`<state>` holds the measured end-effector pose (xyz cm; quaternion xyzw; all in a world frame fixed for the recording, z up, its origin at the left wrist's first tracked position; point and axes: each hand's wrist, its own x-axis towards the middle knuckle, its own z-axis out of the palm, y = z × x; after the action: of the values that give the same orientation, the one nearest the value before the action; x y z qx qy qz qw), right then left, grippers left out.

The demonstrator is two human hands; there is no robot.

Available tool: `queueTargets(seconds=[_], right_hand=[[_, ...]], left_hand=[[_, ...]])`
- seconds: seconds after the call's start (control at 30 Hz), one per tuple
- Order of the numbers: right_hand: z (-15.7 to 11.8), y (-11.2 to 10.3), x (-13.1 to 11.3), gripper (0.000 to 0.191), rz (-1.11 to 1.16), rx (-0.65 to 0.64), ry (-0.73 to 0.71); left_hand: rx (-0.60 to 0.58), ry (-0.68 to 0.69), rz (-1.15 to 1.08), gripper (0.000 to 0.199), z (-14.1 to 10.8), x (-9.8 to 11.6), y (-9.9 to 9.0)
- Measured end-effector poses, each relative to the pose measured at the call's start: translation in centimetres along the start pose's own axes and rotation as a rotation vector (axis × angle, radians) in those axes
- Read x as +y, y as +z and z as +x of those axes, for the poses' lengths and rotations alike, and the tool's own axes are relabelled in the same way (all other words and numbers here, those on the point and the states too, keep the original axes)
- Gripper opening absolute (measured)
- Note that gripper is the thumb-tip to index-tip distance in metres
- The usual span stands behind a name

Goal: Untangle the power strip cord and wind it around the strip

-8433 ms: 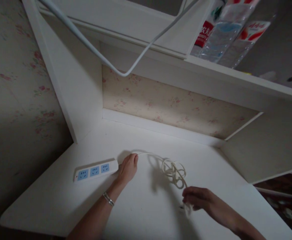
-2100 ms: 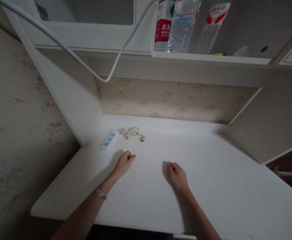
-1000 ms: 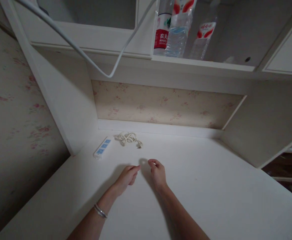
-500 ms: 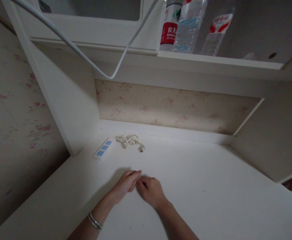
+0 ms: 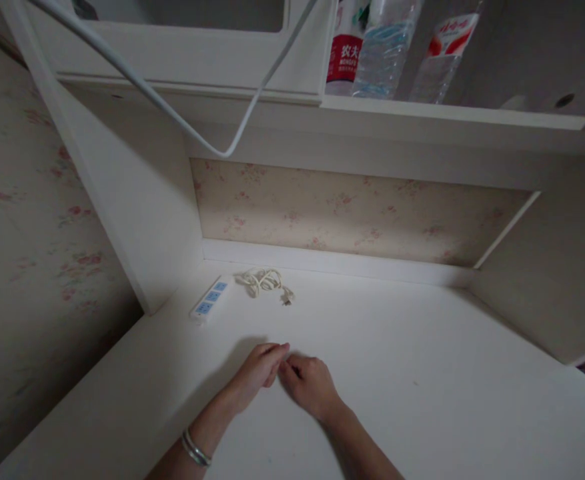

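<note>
My left hand (image 5: 263, 365) rests on the white desktop (image 5: 362, 347) with its fingers curled closed, a silver bangle (image 5: 195, 448) round that wrist. Right beside it lies my right hand (image 5: 309, 380), also closed in a loose fist. The two hands meet or nearly meet at the fingertips, and nothing shows in either one. Beyond them on the desk is a white power strip (image 5: 211, 299) with blue socket faces. Its cream cord (image 5: 265, 280) lies loosely coiled to the right, ending in a plug (image 5: 287, 297).
Overhead, a shelf (image 5: 452, 115) juts out and holds several plastic bottles (image 5: 387, 53). A white cable (image 5: 157, 100) hangs in a loop in front of the cabinet. Side panels (image 5: 137, 213) bound the desk, with flowered wallpaper (image 5: 332, 210) at the back.
The view has shifted slightly, so everything on the desk sits a little further right. My hands keep the same closed pose, side by side.
</note>
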<state>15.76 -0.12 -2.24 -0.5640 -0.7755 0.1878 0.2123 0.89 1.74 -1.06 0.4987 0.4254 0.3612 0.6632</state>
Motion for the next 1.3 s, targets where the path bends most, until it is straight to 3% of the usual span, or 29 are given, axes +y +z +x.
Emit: queueTargets(seconds=[0.53, 0.83, 1.3], right_hand=[[-0.1, -0.1, 0.0, 0.030, -0.036, -0.025, -0.048], [-0.1, 0.0, 0.1, 0.035, -0.097, -0.021, -0.056], [-0.2, 0.0, 0.1, 0.034, -0.099, -0.011, -0.044]], left_hand=[[0.002, 0.018, 0.044, 0.046, -0.3, 0.4, 0.4], [0.000, 0.000, -0.085, 0.044, 0.0, 0.3, -0.2], [-0.011, -0.001, -0.073, 0.044, -0.3, 0.8, 0.0]])
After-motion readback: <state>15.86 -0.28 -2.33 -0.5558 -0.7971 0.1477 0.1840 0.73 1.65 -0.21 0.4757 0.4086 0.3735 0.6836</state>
